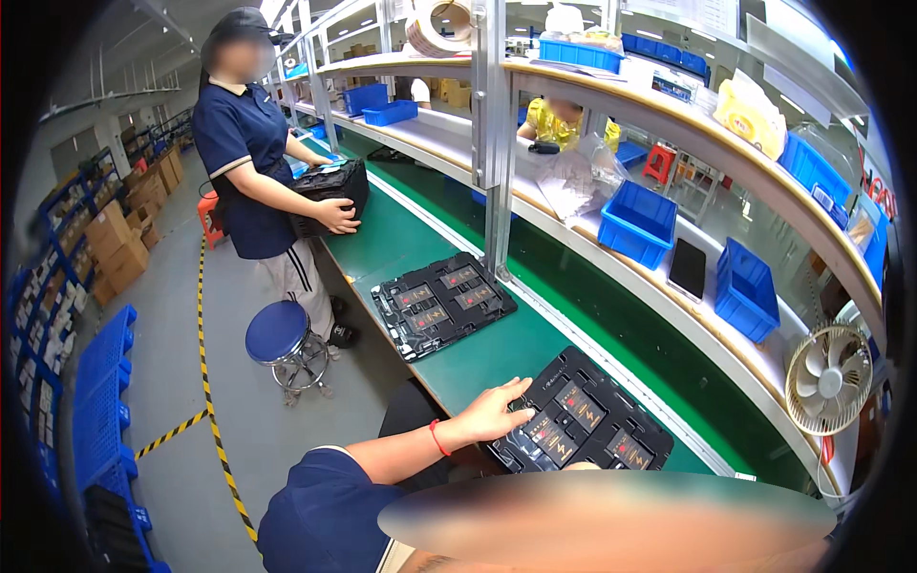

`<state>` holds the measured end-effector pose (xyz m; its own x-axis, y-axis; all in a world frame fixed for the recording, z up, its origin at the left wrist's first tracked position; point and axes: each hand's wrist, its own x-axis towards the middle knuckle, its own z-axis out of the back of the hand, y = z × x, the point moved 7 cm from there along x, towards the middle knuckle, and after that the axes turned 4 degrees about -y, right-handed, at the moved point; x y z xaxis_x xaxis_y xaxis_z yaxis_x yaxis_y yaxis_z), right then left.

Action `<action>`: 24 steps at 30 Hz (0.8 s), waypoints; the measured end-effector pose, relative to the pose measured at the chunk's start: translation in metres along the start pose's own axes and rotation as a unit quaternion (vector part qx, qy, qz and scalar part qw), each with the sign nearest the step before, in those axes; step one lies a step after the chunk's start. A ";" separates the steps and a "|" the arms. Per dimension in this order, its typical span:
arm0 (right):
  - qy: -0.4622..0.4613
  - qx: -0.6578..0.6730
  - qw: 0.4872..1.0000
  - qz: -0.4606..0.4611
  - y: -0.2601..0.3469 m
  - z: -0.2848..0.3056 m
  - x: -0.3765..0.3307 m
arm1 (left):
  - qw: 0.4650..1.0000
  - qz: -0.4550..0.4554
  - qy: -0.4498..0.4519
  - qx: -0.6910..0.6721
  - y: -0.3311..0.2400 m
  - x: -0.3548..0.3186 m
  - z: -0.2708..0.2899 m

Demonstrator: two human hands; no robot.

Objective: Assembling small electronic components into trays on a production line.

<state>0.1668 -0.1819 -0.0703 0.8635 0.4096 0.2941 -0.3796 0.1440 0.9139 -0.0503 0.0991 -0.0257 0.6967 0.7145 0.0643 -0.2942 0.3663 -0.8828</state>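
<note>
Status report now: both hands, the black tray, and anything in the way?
Left hand flat on near black tray, fingers spread. Right hand not in view. Second black tray further up green belt, apart. Co-worker beyond, holding a stack.

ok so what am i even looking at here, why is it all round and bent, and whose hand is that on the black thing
The picture comes from a wide fisheye camera worn on a person's head and looking down, so straight edges bend toward the rim. There is no machine: the work is done with bare hands. The hand with the red wrist string is the wearer's left hand, resting flat with spread fingers on a black tray that holds flat dark parts with orange marks. The right hand cannot be made out; a blurred patch covers the lower part of the picture. The tray lies on a long green workbench, and a second black tray lies farther along it. Farther off, another person stands holding a stack of black trays. Blue bins sit on the shelf, and a small fan stands at the right.
</note>
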 end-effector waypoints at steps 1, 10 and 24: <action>0.017 -0.018 1.000 0.008 -0.001 0.000 0.001 | 1.000 -0.021 0.002 -0.005 -0.004 -0.001 0.002; 0.002 0.082 0.997 -0.010 -0.014 -0.004 0.020 | 0.821 0.168 0.145 -0.525 -0.009 0.002 -0.019; -0.067 0.123 0.989 -0.042 -0.056 -0.002 0.028 | 0.824 0.127 0.075 -0.546 -0.007 0.000 0.046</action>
<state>0.2114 -0.1771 -0.1140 0.9309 0.2799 0.2346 -0.2273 -0.0586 0.9721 -0.0780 0.1236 0.0021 0.8008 0.5734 -0.1727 0.2650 -0.5979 -0.7565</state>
